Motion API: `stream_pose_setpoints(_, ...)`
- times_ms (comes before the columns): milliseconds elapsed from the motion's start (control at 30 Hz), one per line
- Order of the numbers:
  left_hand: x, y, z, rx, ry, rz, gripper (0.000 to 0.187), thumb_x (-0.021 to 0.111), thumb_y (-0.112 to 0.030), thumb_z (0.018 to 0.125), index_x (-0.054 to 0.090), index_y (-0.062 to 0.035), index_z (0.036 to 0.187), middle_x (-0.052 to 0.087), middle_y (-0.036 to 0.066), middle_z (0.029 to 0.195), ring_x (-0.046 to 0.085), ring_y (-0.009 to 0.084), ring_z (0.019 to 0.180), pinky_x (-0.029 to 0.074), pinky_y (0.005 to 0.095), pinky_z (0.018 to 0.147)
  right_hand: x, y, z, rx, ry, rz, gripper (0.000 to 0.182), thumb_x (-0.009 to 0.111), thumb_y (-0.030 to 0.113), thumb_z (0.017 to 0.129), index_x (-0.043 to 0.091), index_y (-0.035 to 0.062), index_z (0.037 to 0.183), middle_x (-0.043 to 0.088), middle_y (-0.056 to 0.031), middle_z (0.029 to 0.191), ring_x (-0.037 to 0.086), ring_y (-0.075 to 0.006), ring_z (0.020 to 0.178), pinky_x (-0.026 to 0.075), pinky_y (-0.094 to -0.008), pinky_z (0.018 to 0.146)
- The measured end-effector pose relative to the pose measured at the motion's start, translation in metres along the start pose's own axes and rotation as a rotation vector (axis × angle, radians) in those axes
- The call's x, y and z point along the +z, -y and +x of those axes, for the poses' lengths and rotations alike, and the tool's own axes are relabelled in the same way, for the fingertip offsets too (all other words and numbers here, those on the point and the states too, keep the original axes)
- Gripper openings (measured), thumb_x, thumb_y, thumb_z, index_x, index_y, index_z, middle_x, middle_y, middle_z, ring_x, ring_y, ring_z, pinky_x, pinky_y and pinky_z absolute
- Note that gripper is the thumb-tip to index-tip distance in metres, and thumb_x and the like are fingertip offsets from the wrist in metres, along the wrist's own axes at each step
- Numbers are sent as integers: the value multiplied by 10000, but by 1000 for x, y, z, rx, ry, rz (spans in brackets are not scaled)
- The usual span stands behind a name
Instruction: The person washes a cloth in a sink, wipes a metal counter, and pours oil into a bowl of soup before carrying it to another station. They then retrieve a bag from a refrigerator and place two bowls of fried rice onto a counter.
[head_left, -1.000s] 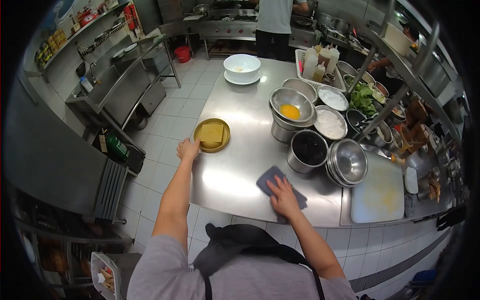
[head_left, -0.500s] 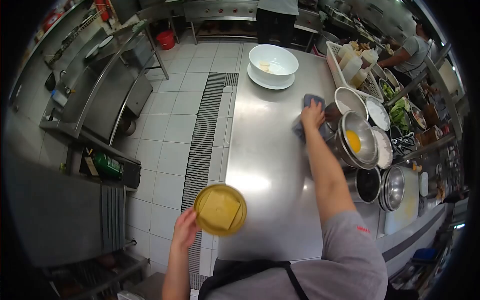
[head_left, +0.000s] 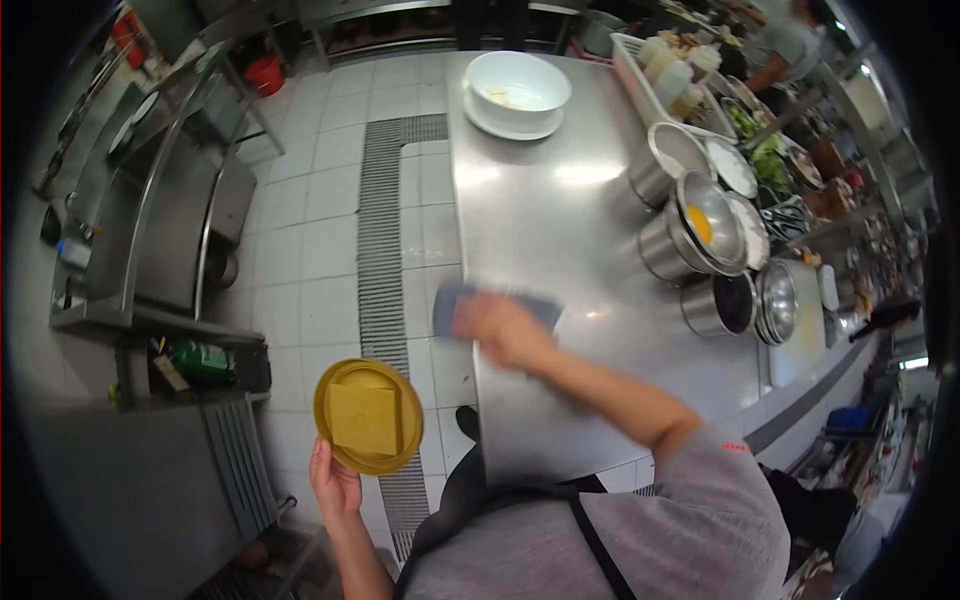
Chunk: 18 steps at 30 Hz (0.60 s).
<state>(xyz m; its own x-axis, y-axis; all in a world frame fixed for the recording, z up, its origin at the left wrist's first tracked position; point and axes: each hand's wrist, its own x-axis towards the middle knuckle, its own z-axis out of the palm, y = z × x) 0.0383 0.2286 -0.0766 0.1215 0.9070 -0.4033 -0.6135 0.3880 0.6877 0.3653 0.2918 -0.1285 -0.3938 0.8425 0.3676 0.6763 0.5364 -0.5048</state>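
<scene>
Left hand (head_left: 335, 478) gripping rim of mustard-colored dish (head_left: 320, 410), flat square piece (head_left: 365, 418) sitting inside, whole lot held out past bench's left edge. Right hand (head_left: 510, 330) on top of grey-blue cloth (head_left: 446, 312), part of it poking over same edge; too blurry to tell if fingers are clenched or just flat. Bench (head_left: 600, 400) mostly shiny steel. Far end: white bowl (head_left: 525, 105) on white plate (head_left: 510, 128). Right side: steel bowl (head_left: 727, 215) with something yellow, nested bowls (head_left: 780, 300), squeeze bottles (head_left: 673, 82) in white basket (head_left: 640, 88).

One yellow dish (head_left: 411, 420), one grey cloth (head_left: 540, 308)
</scene>
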Motion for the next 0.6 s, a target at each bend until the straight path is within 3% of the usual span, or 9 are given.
stream_pose_setpoints(33,4,1,3,7,9,11,285,379,-171,898,451,9,1107,530,112,1091,526,189,998,454,321,824,1,33,-19,-5,168,-17,412,544,40,615,573,106,1021,497,-133,1136,436,-290,1095,325,-431,945)
stream_pose_setpoints(133,10,13,21,-27,92,35,306,376,-173,899,420,5,1144,515,111,1114,517,193,1019,466,325,819,12,103,-75,26,212,-26,432,612,128,620,550,133,1047,435,-108,1203,352,-317,1164,326,-430,950)
stream_pose_setpoints(233,32,31,39,-82,209,72,317,379,-170,896,400,5,1160,507,114,1123,518,192,1018,471,321,811,3,109,-86,75,177,27,439,604,117,623,549,142,1058,433,-112,1207,381,-306,1146,319,-423,956)
stream_pose_setpoints(333,74,45,51,-111,230,126,317,398,-163,886,400,11,1151,518,101,1092,543,183,969,499,298,747,-10,60,-96,223,41,-65,421,591,96,636,549,144,1053,447,-112,1198,394,-305,1130,331,-406,949)
stream_pose_setpoints(400,87,57,58,-182,373,285,315,425,-147,871,405,21,1138,542,74,1023,569,157,880,517,272,660,-42,13,-104,410,-169,-92,414,575,67,640,552,127,1048,461,-121,1183,405,-310,1113,343,-390,937)
stream_pose_setpoints(433,100,63,55,-223,371,371,297,449,-132,864,440,10,1124,556,56,959,550,97,814,489,226,589,-57,-9,-114,480,-256,-179,419,564,57,639,550,119,1053,463,-126,1180,415,-314,1100,348,-391,930)
stream_pose_setpoints(467,107,73,51,-220,381,377,297,449,-132,864,440,10,1124,556,56,959,550,97,814,489,226,589,-73,-24,-127,547,-344,-267,424,554,47,639,549,112,1058,464,-131,1176,425,-318,1086,353,-392,922)
stream_pose_setpoints(533,121,101,44,-305,399,635,297,474,-160,859,469,-18,1120,557,32,963,545,88,819,476,214,582,-105,-29,-156,681,-390,-287,431,541,44,641,551,117,1066,460,-119,1186,426,-323,1083,355,-399,916)
stream_pose_setpoints(600,136,129,34,-376,436,695,301,491,-183,854,487,-44,1120,559,17,959,541,81,821,463,200,587,-123,-22,-191,711,-370,-296,432,537,45,641,554,124,1066,461,-109,1186,424,-320,1086,356,-398,916)
